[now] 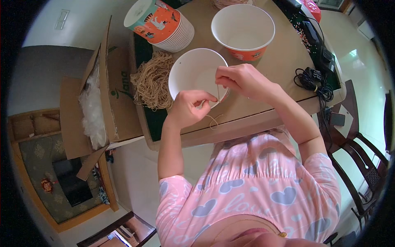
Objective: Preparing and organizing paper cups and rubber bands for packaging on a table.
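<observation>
Over the near rim of a white-lined paper tub (pixel 187 68), a thin beige string (pixel 219 91) runs between my two hands. My left hand (pixel 188 108) pinches it between thumb and forefinger, and a loose tail curls down toward the table edge. Closed around the string's upper part is my right hand (pixel 245 81), its fingers bent over the tub's right side. To the left of the tub lies a tangled heap of beige string (pixel 153 82). A second paper tub (pixel 242 31), orange outside, stands beyond my right hand.
A tilted stack of printed paper tubs (pixel 164 26) rests at the table's far left. An open cardboard box (pixel 119 94) with clear plastic stands beside the table (pixel 284 61). Coiled black cables (pixel 314 82) lie at the right edge; dark chairs (pixel 362 164) stand beyond.
</observation>
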The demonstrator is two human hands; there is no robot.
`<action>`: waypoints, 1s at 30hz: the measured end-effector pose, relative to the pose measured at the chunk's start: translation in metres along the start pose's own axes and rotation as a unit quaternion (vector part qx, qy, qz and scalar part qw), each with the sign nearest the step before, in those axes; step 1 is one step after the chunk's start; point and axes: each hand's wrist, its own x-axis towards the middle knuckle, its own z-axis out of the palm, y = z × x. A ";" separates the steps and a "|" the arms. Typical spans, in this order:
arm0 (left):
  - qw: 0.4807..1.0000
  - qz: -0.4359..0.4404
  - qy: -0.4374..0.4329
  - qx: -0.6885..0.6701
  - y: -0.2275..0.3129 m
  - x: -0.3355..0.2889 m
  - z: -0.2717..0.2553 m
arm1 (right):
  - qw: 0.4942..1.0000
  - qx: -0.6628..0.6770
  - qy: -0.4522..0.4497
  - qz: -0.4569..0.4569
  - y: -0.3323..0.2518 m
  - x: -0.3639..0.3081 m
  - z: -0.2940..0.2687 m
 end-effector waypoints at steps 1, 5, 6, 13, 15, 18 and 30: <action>1.000 0.000 0.000 0.000 0.001 0.000 0.001 | 1.000 0.000 0.000 0.001 0.000 0.000 0.000; 0.988 0.060 0.066 0.125 0.002 0.002 0.007 | 1.000 0.012 -0.004 -0.021 0.002 0.000 0.000; 0.979 0.076 0.079 0.169 0.001 0.002 0.008 | 0.999 0.020 -0.006 -0.027 0.003 0.000 0.000; 0.952 0.134 0.103 0.255 0.010 0.008 0.013 | 0.999 0.010 0.013 -0.036 -0.002 0.000 0.005; 0.987 0.071 0.098 0.107 0.015 0.009 0.014 | 0.998 0.011 0.056 -0.015 -0.001 -0.003 0.010; 0.991 0.041 0.120 -0.038 0.008 0.007 0.015 | 0.992 0.068 0.106 -0.011 0.000 -0.009 0.025; 0.751 -0.182 -0.007 -0.634 -0.016 0.014 0.006 | 0.924 0.116 0.364 -0.012 -0.021 -0.010 0.064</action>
